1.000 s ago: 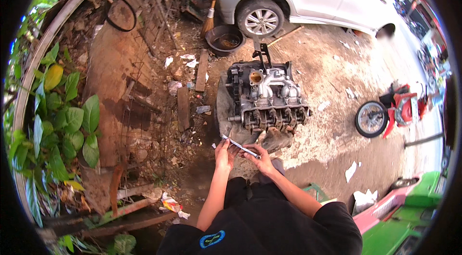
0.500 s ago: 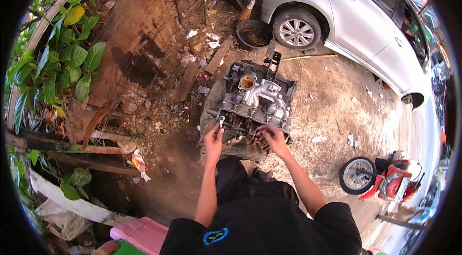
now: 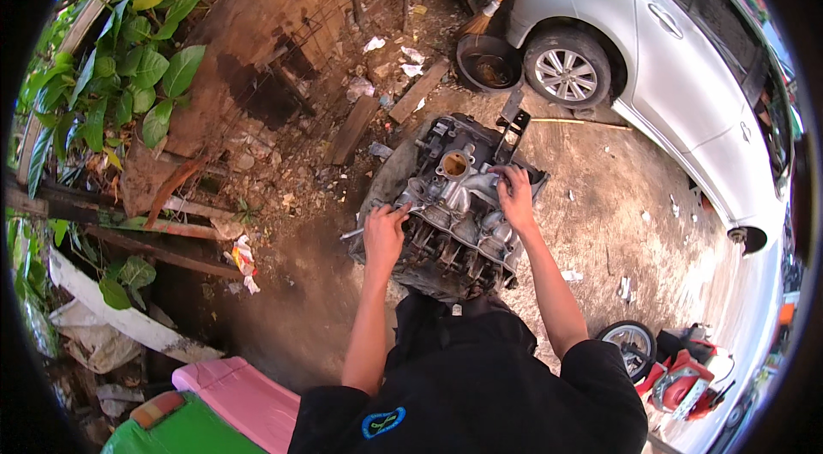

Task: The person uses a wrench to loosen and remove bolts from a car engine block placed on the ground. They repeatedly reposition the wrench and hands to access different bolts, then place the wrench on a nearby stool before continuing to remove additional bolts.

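Observation:
An engine (image 3: 446, 235) with its valve gear bared on the near side sits on the ground in front of me. On its top is a silver intake manifold (image 3: 467, 197) with a round opening. At the engine's near left edge my left hand (image 3: 383, 237) is closed, its fingertips by the manifold's left end. A slim silver wrench (image 3: 351, 234) sticks out to the left of that hand; the rest of it is hidden. My right hand (image 3: 516, 201) lies on the manifold's right part, fingers stretched out and apart, and I see nothing held in it.
A silver car (image 3: 669, 68) stands at the far right, with a black basin (image 3: 489, 64) and a broom (image 3: 489, 12) by its wheel. Wooden planks (image 3: 418, 90) lie beyond the engine. A red motorcycle (image 3: 686, 372) is at the near right, plants (image 3: 141, 68) at the left.
My right hand has moved from the engine's near edge up onto the manifold. My left hand has turned, and the wrench now points left. The view has shifted, showing more green and pink at lower left.

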A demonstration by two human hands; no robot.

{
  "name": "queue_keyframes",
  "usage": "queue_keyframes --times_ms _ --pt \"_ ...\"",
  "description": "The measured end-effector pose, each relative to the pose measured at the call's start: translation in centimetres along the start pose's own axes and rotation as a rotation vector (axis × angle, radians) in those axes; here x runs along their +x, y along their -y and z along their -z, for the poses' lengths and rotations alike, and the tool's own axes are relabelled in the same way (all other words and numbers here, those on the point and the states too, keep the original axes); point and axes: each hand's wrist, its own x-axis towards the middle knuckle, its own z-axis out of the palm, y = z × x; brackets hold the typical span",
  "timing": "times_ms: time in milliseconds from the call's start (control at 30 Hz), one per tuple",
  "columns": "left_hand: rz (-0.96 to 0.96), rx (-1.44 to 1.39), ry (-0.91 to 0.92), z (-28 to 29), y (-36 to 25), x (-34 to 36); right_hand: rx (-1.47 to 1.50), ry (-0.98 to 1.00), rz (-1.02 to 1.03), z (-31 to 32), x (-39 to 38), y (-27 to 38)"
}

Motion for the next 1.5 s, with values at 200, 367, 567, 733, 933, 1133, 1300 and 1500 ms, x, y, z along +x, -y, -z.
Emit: queue_keyframes --times_ms 200,367,567,733,933,1133,1300,1500 --pt "-0.043 0.176 -0.002 -0.2 -0.6 2.8 0.128 -0.012 0.001 -0.4 0.1 -1.4" --pt "-0.094 0.273 0.089 -0.2 -1.9 4.4 0.195 0.032 -0.019 0.0 0.4 -1.6" --pt "-0.182 0.416 0.231 0.5 -2.2 6.8 0.259 0.108 -0.015 0.6 1.0 -2.2" --pt "-0.274 0.460 0.307 0.7 -2.8 8.7 0.303 0.108 0.081 0.6 1.3 -3.3" --pt "-0.375 0.501 0.353 0.8 -2.6 10.0 0.339 0.089 0.115 0.1 1.4 -3.9" --pt "-0.407 0.532 0.401 0.6 -2.1 10.4 0.333 0.076 0.146 0.1 1.5 -3.7" --pt "-0.422 0.434 0.399 0.2 -1.8 11.1 0.356 0.076 0.128 0.1 1.4 -3.5" --pt "-0.324 0.402 0.435 0.0 -1.4 11.1 0.330 0.109 0.084 0.3 1.3 -3.7"
